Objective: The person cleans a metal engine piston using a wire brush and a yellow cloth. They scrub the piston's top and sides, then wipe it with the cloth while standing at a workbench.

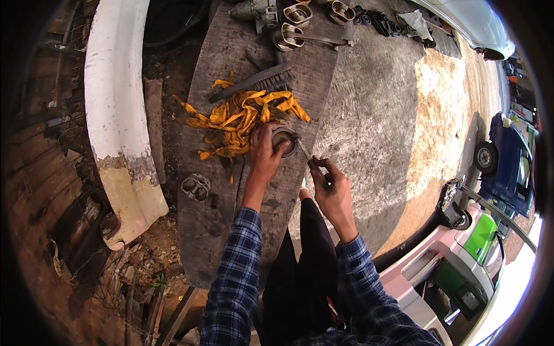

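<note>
My left hand [264, 150] grips a round metal part, apparently a piston [286, 135], on the worn wooden board [208, 236]. My right hand [332, 190] holds a narrow metal tool [307, 152] with its tip at the part's right rim. Tangled orange cloth strips [225, 118] lie around and above my left hand, beneath a black bristle brush [251, 83]. Another piston [195, 187] rests lower left on the board.
Several pistons [291, 36] and a metal housing [248, 11] sit at the board's far end. A white panel [118, 81] runs along the left. Rough ground [375, 115] extends right, toward parked vehicles [502, 173] and a pink-and-green machine [456, 259].
</note>
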### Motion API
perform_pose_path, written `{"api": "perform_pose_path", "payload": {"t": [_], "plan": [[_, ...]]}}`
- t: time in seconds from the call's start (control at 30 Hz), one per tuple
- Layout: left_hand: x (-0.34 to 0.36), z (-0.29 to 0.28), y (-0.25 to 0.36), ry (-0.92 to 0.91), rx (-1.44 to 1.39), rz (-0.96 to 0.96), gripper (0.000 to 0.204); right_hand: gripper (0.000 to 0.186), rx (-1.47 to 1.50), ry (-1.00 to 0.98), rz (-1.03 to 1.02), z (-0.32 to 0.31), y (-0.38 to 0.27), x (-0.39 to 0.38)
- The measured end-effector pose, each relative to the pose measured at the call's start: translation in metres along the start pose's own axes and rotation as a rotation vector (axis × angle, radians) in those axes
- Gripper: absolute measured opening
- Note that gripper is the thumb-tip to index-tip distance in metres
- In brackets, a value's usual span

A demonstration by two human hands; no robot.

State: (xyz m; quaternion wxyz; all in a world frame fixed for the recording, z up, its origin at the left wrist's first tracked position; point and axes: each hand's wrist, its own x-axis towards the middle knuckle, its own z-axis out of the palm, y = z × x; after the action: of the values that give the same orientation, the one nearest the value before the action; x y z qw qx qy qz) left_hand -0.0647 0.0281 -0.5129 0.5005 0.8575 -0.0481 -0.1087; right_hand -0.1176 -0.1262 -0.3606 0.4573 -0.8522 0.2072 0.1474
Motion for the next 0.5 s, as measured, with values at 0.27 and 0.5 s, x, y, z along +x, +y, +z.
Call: {"api": "perform_pose_path", "payload": {"t": [0.27,0.5], "plan": [[0.002,-0.001,0.006,0.010,0.073,0.053,0.061,0.022,-0.077,-0.004,0.021,0.005,-0.001,0.004],[0.002,-0.004,0.011,-0.023,0.120,0.044,0.057,0.021,-0.082,-0.010,0.021,0.001,0.006,0.003]]}}
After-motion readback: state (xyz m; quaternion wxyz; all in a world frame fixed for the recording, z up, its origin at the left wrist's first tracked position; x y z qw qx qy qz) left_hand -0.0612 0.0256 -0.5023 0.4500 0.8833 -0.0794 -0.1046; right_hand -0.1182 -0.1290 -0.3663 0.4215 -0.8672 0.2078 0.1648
